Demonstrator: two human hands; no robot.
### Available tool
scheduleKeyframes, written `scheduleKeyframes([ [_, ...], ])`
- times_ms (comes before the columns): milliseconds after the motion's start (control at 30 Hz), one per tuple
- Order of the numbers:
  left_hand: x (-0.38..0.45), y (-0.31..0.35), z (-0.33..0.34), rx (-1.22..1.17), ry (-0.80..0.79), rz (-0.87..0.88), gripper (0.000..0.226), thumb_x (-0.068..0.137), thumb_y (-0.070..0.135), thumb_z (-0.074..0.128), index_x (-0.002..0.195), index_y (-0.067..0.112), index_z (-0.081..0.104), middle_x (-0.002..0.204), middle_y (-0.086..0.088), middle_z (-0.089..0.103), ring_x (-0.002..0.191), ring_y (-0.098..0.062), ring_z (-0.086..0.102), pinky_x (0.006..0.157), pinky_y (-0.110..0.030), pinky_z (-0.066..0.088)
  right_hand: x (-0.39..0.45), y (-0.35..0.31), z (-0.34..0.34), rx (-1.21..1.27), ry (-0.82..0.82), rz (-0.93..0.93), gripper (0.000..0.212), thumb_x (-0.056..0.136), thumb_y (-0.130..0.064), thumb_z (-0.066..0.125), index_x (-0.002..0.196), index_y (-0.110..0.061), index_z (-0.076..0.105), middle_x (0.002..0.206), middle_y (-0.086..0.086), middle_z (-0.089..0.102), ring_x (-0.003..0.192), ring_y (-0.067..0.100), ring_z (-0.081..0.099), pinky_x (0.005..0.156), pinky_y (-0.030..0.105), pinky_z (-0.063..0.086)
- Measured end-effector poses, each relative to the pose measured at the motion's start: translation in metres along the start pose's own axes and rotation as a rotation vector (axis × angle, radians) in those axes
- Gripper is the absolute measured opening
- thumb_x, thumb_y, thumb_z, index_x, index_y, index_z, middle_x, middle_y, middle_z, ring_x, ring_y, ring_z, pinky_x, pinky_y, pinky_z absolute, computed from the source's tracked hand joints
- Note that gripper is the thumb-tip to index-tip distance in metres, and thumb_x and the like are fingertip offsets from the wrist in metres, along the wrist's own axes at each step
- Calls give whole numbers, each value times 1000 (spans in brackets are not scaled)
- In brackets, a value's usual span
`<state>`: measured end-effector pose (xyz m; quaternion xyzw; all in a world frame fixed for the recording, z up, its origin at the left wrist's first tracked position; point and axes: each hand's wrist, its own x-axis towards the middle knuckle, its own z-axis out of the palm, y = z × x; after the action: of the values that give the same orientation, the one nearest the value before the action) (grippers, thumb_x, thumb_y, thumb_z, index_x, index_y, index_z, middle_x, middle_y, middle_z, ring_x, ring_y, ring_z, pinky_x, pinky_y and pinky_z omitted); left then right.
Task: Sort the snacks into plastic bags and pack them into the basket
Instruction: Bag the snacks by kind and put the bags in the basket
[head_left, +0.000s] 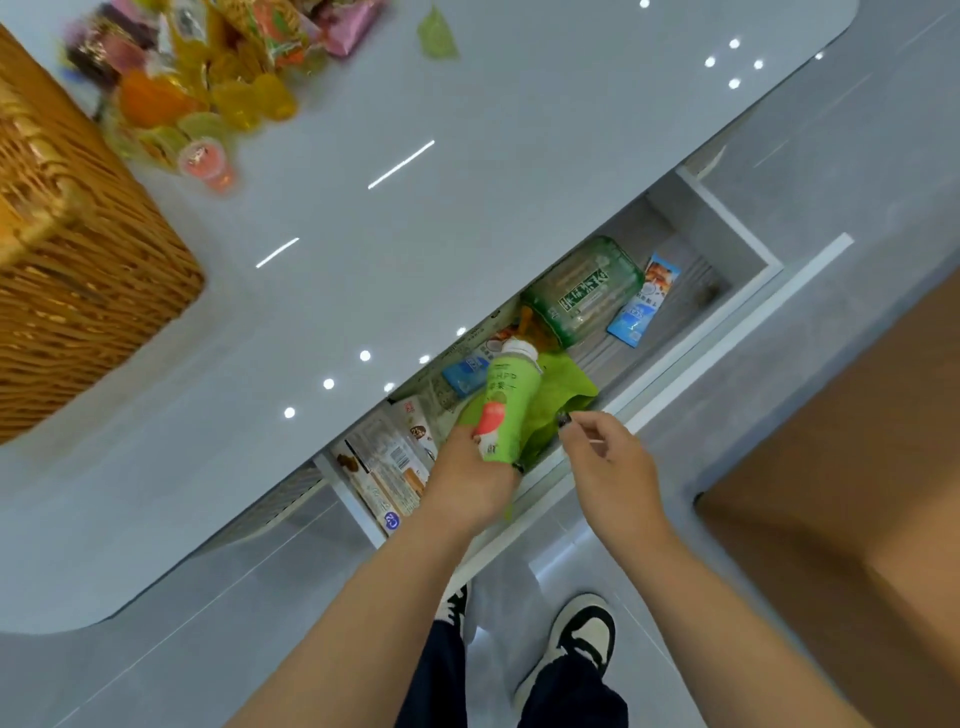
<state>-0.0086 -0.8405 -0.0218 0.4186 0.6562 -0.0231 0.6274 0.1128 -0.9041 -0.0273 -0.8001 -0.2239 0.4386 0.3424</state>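
Grey floor tiles (218, 639) fill the bottom of the view, with two black-and-white shoes (582, 644) and dark trouser legs standing on them just before an open drawer (670, 358) under a glossy grey counter (363, 234). Both bare forearms reach forward over the drawer's front edge.

The left hand (470, 483) is curled round the lower part of a green bottle (501, 410) with a white cap, holding it tilted above the drawer. The right hand (610, 462) is just beside it, apart from the bottle, its thumb and forefinger pinched together on something small and dark; what that is I cannot tell. A bright green bag (561, 400) lies under and behind the bottle.

Further into the drawer, beige cardboard boxes (387, 473) sit at the left end, a small blue packet (465, 374) lies behind the bottle, a large green clear pack (587, 291) lies on its side, and a blue snack packet (644, 301) rests at the right.

On the counter, a woven wicker basket (67, 270) stands at the left edge. Beyond it, at the far side, a blurred heap of snacks (208, 78) spreads out: jelly cups in yellow, orange and pink, plus wrapped packets. One pale green wrapper (436, 34) lies apart, to the right of the heap.
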Motion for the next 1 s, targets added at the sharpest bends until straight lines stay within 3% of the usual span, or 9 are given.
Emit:
scheduleKeyframes([
  [100,-42,9,-26,8,-113,195,52,87,-3,62,119,32,42,95,4,59,77,-8,58,58,-11,48,-2,-34,11,388,-256,262,21,96,-29,55,113,-19,60,107,4,68,94,16,67,87,40,56],
  [200,-50,17,-58,56,-128,358,60,85,-1,65,128,36,45,104,8,61,80,-5,62,67,-15,53,-1,-67,28,461,-362,187,23,92,-22,63,114,-17,60,103,3,73,95,20,70,87,47,56],
  [300,-28,18,-97,103,17,504,59,83,9,71,127,42,47,118,13,61,100,2,61,88,-25,54,7,-105,53,469,-283,18,26,84,-15,71,107,-18,60,94,-2,73,89,14,71,79,35,58],
  [367,-4,15,-126,149,186,578,59,86,22,71,138,33,46,136,11,53,121,0,51,104,-25,42,17,-131,72,466,-184,-104,31,80,-14,76,105,-19,58,96,-2,71,89,10,70,76,27,58],
  [467,38,0,-171,287,458,609,57,97,29,56,149,18,34,152,1,36,140,-12,33,115,-28,25,39,-158,110,328,-61,-319,41,77,-20,80,108,-24,53,104,-5,65,98,7,63,85,23,53],
  [567,71,-24,-205,596,608,644,50,100,18,45,147,0,36,154,-17,35,144,-29,29,119,-40,24,57,-168,146,194,-74,-479,46,75,-20,81,105,-34,48,99,-20,59,94,-5,58,82,14,49],
  [633,85,-40,-215,729,616,722,52,96,21,43,141,-3,43,149,-22,40,141,-33,34,115,-47,30,65,-165,167,95,-87,-553,43,75,-21,81,102,-33,49,98,-19,58,91,-5,56,81,15,50],
  [867,91,-43,-221,761,584,781,53,96,26,35,143,5,46,151,-17,40,142,-27,30,114,-38,21,92,-200,234,11,-150,-696,43,75,-19,80,110,-16,55,98,-13,56,92,-1,52,83,18,49],
  [1000,89,-43,-222,755,580,795,52,96,23,36,143,4,46,150,-16,41,141,-26,30,115,-36,20,106,-228,261,-14,-184,-748,43,76,-17,80,109,-10,54,98,-7,54,87,-2,46,73,4,40],
])
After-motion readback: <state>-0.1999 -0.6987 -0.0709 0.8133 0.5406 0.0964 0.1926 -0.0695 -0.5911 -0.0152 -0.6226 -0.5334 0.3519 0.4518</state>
